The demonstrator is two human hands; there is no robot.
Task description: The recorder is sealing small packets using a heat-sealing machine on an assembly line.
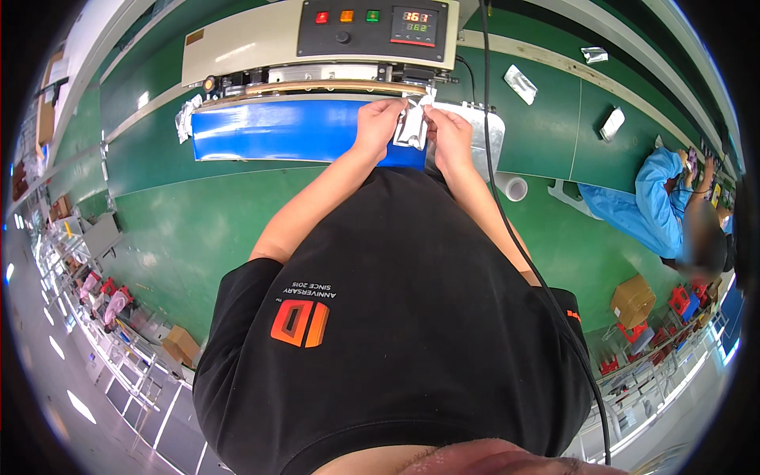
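My left hand (378, 123) and my right hand (450, 134) both grip a small silvery foil pouch (412, 127), held between them just above the blue belt (277, 131) of a sealing machine. The machine's beige body (237, 47) with a dark control panel (372, 28) stands right behind the pouch. My forearms reach up from my black shirt.
More foil pouches lie on the green conveyor: one at the belt's left end (188, 117), others to the right (520, 83), (612, 123), (594, 54). A tape roll (514, 188) sits near my right elbow. A person in a blue coat (649, 202) works at the right. A black cable (507, 222) hangs down.
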